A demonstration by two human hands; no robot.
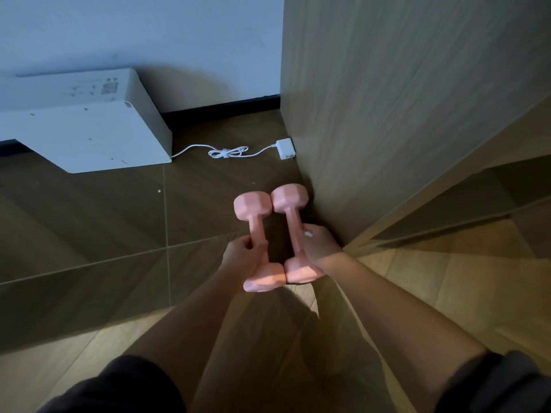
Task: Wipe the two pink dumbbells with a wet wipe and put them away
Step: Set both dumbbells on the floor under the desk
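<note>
L hand (241,253) & R hand (320,244) each grip a pink weight, low by the cabinet (402,114) corner.
L fingers curl round handle of left dumbbell (252,208); R fingers wrap handle of right dumbbell (289,198). The pair lie side by side, heads touching at both ends, over the wood floor (89,234); can't tell if resting on it. White box (89,135) & charger (285,148) w/ cord sit further back by the wall (149,31).

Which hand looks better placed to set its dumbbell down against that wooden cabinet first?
Probably the right hand: the right dumbbell it grips is nearest the wooden cabinet. The left hand grips the left dumbbell, farther out, with the other in between.
</note>
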